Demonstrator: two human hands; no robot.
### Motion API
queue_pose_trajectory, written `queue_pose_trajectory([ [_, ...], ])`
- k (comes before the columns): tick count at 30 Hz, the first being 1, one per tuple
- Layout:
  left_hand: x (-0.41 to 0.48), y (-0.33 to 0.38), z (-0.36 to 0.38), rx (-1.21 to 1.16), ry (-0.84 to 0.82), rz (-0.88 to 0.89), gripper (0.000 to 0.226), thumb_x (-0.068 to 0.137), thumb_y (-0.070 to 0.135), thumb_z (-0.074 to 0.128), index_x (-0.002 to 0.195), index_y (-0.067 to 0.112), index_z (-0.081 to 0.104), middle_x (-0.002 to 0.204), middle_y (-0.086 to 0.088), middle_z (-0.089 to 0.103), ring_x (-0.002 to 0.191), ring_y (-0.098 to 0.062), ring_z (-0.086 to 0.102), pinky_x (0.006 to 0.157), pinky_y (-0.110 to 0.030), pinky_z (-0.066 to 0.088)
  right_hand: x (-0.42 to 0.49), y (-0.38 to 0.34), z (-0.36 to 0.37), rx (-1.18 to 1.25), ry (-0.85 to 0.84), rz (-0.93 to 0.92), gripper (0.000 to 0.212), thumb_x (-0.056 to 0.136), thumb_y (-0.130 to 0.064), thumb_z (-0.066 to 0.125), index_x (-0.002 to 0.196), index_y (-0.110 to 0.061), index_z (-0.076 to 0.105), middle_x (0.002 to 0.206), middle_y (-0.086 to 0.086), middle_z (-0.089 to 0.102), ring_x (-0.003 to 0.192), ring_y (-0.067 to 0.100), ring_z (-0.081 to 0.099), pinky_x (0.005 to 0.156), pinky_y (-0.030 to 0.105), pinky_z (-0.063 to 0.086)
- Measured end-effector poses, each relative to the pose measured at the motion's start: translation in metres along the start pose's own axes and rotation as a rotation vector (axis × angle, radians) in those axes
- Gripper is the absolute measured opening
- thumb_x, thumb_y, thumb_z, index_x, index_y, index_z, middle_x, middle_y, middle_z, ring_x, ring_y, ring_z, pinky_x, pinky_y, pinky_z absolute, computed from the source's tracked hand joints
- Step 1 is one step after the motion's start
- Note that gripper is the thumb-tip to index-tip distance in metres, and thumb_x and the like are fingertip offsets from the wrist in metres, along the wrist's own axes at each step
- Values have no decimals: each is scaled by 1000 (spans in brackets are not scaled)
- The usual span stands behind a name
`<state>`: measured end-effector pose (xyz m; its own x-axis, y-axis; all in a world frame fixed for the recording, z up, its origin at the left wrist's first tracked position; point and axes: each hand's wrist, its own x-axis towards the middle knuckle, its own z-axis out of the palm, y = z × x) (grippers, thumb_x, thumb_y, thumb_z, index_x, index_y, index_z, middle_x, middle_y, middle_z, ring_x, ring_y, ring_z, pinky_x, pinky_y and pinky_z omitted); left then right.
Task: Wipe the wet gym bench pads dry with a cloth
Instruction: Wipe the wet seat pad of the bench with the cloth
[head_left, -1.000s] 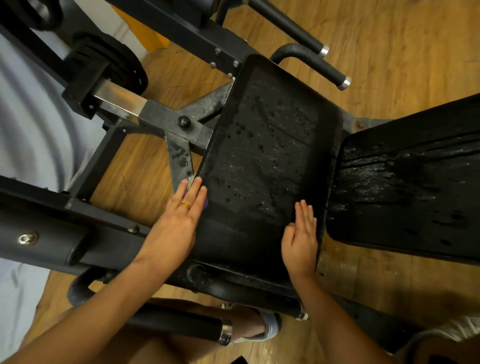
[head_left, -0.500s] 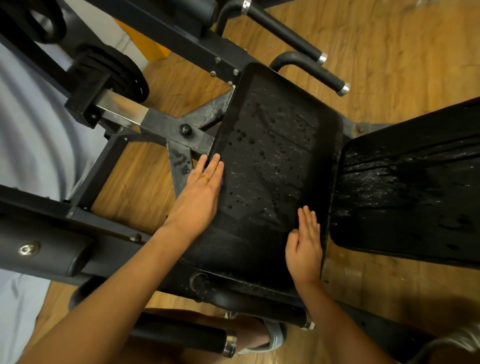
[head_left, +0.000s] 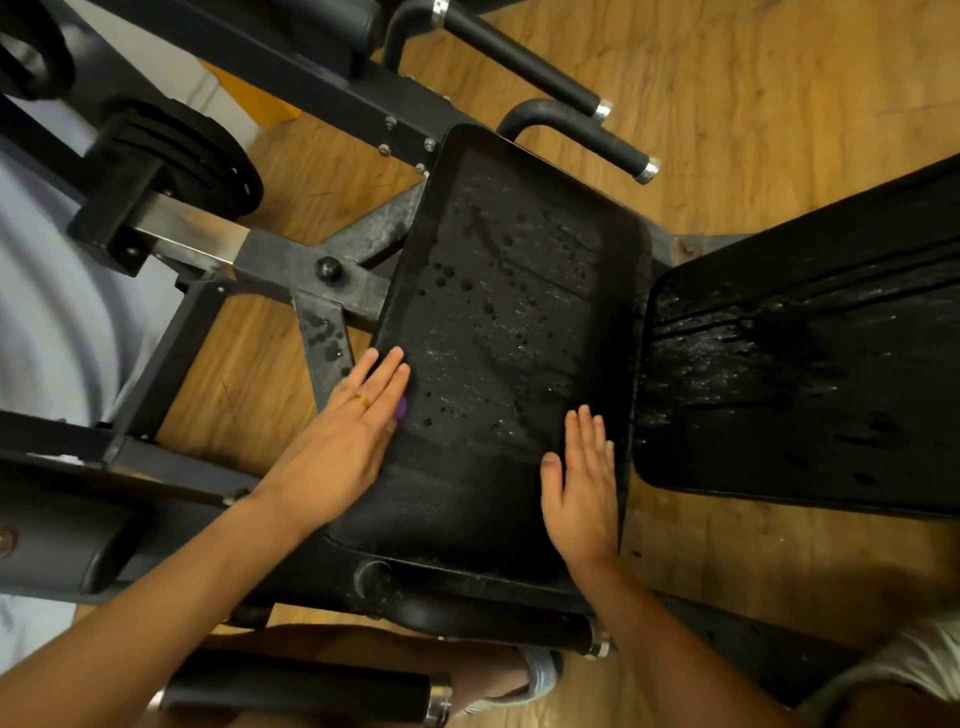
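The middle pad (head_left: 519, 291) is beaded with droplets across its far half, while the near strip by the hands looks matte and drier. The left hand (head_left: 343, 441) lies flat on the pad's left edge, fingers straight and together. A tiny sliver of purple (head_left: 400, 408) pokes out from under it. I'm guessing that's the cloth, but too little shows to be sure. The right hand (head_left: 584, 488) is flat too, palm down on the near right part of the same pad, holding nothing. The second pad (head_left: 805, 364) off to the right is streaked and puddled, with neither hand on it.

How I'd do this bit: keep even palm pressure over the cloth and push in long overlapping strokes from near to far, so the water gets shoved off the far edge instead of smeared around. The right hand just steadies the pad. Mind the rim, since drops probably collect along it. A cloth that small likely soaks fast, so flip or wring it before the right-hand pad.
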<state>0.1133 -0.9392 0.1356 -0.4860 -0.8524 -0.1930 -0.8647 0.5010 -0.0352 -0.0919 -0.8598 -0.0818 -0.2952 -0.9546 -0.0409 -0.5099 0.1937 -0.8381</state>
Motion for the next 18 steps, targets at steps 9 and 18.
queue_pose_trajectory([
  [9,36,3,4,-30,109,-70,56,106,19,42,159,8,25,168,-1,12,156,-20,1,126,-43,15,0,1,0,59,15,9,64,102,-45,23,160,-16,21,168,-4,12,155,4,-3,126,28,-3],
  [18,97,1,-7,-19,171,-53,53,107,16,41,157,4,27,168,-6,18,156,-26,7,126,-38,15,-1,0,0,82,33,17,64,102,-45,23,159,-16,23,168,-6,14,155,4,-1,127,31,0],
])
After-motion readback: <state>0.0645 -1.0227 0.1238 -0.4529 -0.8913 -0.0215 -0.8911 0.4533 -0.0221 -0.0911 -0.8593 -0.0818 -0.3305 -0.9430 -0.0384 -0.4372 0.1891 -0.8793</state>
